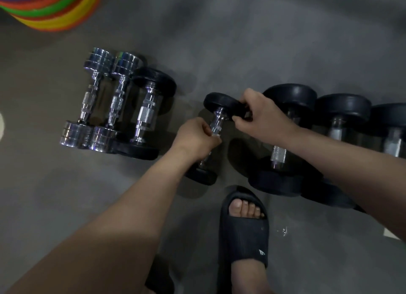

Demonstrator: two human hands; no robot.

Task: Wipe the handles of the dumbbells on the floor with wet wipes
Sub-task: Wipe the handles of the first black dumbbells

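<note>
Here, the left hand gripped the chrome handle of the small black dumbbell. The right hand clamped its far head.

Dumbbells are laid in a row on the grey floor; coloured discs are stacked far left

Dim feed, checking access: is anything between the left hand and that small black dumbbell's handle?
Nothing visible. The left hand grips the handle; the right hand holds the far head of the dumbbell.
</note>
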